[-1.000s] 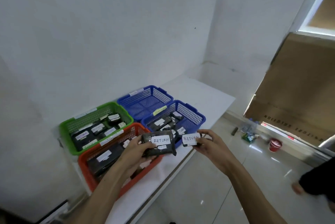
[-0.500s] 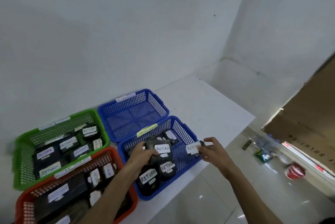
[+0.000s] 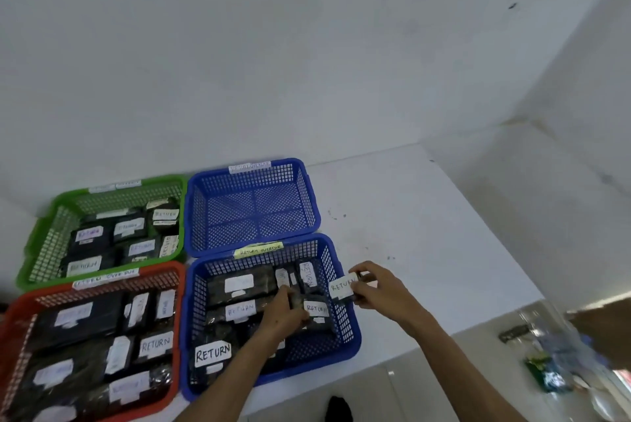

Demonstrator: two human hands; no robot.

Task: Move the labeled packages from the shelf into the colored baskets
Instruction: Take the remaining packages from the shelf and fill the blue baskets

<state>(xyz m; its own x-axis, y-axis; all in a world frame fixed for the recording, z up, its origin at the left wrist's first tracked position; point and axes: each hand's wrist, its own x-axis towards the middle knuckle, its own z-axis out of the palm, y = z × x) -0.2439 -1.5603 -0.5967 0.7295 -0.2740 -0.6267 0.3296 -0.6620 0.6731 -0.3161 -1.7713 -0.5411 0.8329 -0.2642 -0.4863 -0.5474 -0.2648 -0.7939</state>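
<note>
From the head camera, your left hand (image 3: 285, 314) is down inside the near blue basket (image 3: 351, 326), fingers curled on a dark package (image 3: 316, 314) labelled RETURN that lies on the packages already there. Whether the hand has let go you cannot tell from this angle; treat it as gripping. Your right hand (image 3: 377, 288) pinches a small package (image 3: 341, 286), also marked RETURN, right over the basket's right rim, half inside and half above the bench (image 3: 426, 233).

That is the weak spot. If you release the small package where it hangs now, it may catch the rim and tip outward onto the bench, or slide off toward the floor. Carry it further in before your fingers part.

The near blue basket carries a yellow tag (image 3: 258, 250) reading RETURN OVERDUE, while both packages seem to read only RETURN. The green basket (image 3: 41, 240) and the red basket (image 3: 170, 384) also hold RETURN packages, so a mis-sort is a real risk; check the labels. The far blue basket (image 3: 312, 203) holds nothing you can see.

The pile under your left hand is uneven, so the package may slip when released.
</note>
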